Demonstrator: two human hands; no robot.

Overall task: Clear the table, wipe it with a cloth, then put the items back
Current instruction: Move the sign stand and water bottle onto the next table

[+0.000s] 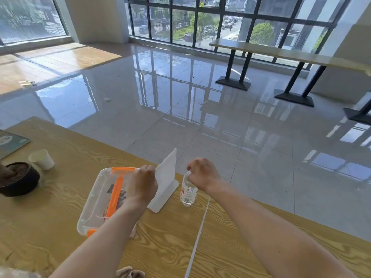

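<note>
L hand [143, 183] pinches sign stand [167, 177] top edge (prob. stiff, light); R hand [202, 173] grasps bottle [188, 194] at cap, prob. slippery.

Glossy tiled floor [180, 93], tall windows [200, 21], side tables [281, 53], daylight

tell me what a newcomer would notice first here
The two hands stand out near the far edge of the wooden table: the left hand grips a white sign stand and the right hand holds the top of a clear water bottle. Just left of them sits a clear plastic box with bright orange clips, and further left a dark bowl and a paper cup.
</note>
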